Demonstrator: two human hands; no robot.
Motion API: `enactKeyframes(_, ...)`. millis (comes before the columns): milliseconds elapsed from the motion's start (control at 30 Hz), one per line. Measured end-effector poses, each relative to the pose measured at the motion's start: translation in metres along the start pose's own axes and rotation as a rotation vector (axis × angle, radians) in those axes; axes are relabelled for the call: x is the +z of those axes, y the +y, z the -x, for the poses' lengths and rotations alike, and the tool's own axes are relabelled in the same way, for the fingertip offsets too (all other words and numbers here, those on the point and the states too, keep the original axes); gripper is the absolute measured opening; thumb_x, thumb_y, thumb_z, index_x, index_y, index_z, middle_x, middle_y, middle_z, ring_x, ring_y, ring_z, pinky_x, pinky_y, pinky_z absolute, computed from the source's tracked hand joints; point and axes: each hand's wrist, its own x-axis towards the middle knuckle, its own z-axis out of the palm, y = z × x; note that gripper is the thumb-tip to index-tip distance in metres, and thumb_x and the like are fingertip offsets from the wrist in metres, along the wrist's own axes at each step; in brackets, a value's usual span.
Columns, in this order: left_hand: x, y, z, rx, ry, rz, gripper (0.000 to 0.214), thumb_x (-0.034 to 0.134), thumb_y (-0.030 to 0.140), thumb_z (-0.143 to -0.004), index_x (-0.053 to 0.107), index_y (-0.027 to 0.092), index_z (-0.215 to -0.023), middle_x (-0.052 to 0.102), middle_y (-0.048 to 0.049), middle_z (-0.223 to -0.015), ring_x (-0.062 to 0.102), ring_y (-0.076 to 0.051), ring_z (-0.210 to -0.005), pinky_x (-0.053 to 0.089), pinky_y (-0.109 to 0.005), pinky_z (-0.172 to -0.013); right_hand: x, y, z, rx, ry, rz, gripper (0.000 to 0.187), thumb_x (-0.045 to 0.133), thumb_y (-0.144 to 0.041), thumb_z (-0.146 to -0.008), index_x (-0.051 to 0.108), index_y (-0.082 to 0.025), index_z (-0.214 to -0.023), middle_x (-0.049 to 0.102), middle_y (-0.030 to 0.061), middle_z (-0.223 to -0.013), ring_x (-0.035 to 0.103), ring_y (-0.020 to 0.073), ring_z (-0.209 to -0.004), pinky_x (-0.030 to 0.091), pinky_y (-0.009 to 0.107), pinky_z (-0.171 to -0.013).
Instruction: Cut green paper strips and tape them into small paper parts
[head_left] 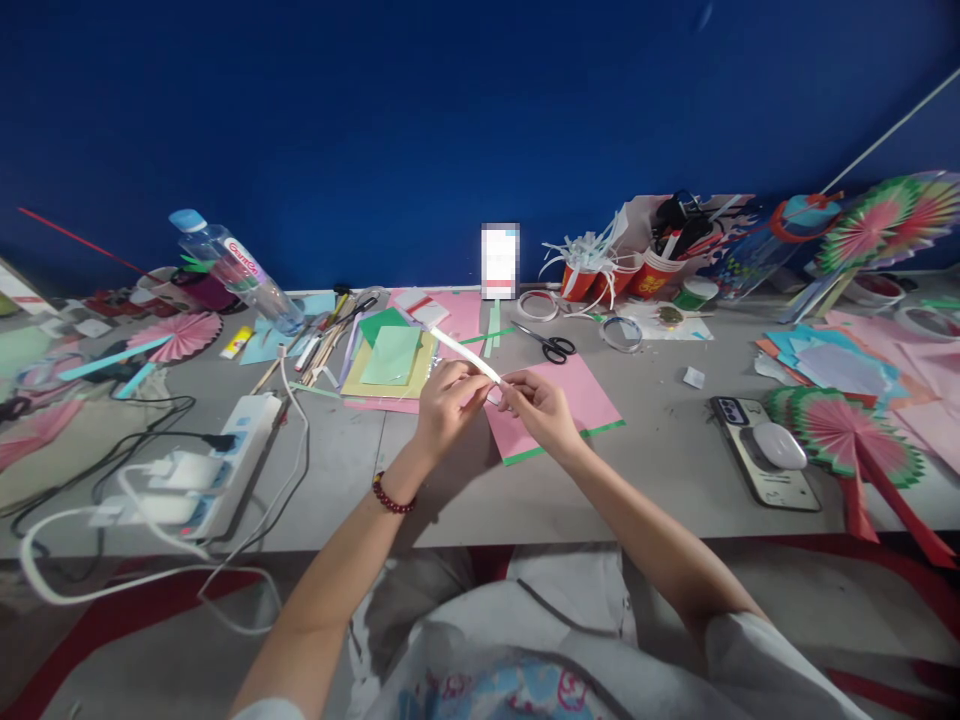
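Both my hands meet above the desk in front of me, fingertips pinched together. My left hand (450,400) is closed on a narrow white strip (469,353), which slants up and away to the left; whether it is paper or tape I cannot tell. Thumb and fingers of my right hand (541,408) pinch the strip's near end, which the fingertips partly hide. Beneath the hands lies a pink paper sheet (585,400) with green edging. Black-handled scissors (553,346) rest just beyond my right hand. Green and yellow papers (391,352) are stacked beyond my left hand.
A white power strip (238,465) with cables lies at left, near a leaning plastic bottle (251,275). Red cups (577,284) with paper strips stand at the back. A phone (765,455) and folded paper fans (855,440) lie at right. Tape rolls (621,334) are behind.
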Motion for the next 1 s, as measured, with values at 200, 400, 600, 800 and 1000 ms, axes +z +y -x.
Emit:
enactKeyframes(200, -0.003, -0.005, -0.003, 0.147, -0.005, -0.103, 0.013, 0.054, 0.019, -0.091, 0.066, 0.020, -0.085, 0.065, -0.0045, -0.079, 0.057, -0.016, -0.078, 0.047, -0.029, -0.070, 0.000, 0.000, 0.000, -0.004, -0.001, 0.018, 0.031, 0.063, -0.047, -0.082, 0.066, -0.018, -0.089, 0.064, 0.0014, -0.063, 0.060, 0.0152, -0.063, 0.043, 0.026, -0.059)
enactKeyframes(400, -0.007, -0.012, -0.002, 0.317, 0.003, -0.236, 0.012, 0.057, 0.014, -0.088, 0.065, 0.020, -0.094, 0.069, -0.0056, -0.083, 0.060, -0.018, -0.081, 0.046, -0.031, -0.073, 0.001, -0.001, 0.001, -0.007, -0.007, 0.025, 0.031, 0.062, -0.048, -0.082, 0.066, -0.017, -0.089, 0.061, 0.0000, -0.061, 0.056, 0.0136, -0.060, 0.042, 0.026, -0.058)
enactKeyframes(600, -0.008, -0.013, -0.002, 0.378, 0.017, -0.302, 0.014, 0.056, 0.013, -0.088, 0.065, 0.019, -0.096, 0.070, -0.0057, -0.084, 0.061, -0.018, -0.080, 0.046, -0.031, -0.072, 0.001, -0.001, 0.002, -0.013, -0.003, 0.012, 0.031, 0.063, -0.047, -0.082, 0.066, -0.017, -0.090, 0.060, -0.0004, -0.060, 0.055, 0.0130, -0.059, 0.042, 0.025, -0.058)
enactKeyframes(800, -0.008, -0.016, -0.001, 0.388, 0.015, -0.340, 0.015, 0.054, 0.016, -0.089, 0.067, 0.020, -0.094, 0.071, -0.0061, -0.086, 0.062, -0.019, -0.081, 0.048, -0.032, -0.071, 0.001, -0.002, 0.002, -0.001, 0.001, 0.029, 0.033, 0.062, -0.049, -0.082, 0.066, -0.017, -0.089, 0.060, -0.0002, -0.060, 0.054, 0.0128, -0.059, 0.042, 0.025, -0.058)
enactKeyframes(1000, -0.008, -0.015, -0.001, 0.387, -0.009, -0.333, 0.016, 0.053, 0.015, -0.090, 0.067, 0.020, -0.094, 0.071, -0.0065, -0.088, 0.063, -0.019, -0.084, 0.048, -0.033, -0.073, 0.001, -0.003, 0.002, 0.017, 0.010, 0.020, 0.036, 0.063, -0.051, -0.080, 0.066, -0.016, -0.089, 0.059, -0.0003, -0.059, 0.052, 0.0126, -0.057, 0.043, 0.026, -0.057)
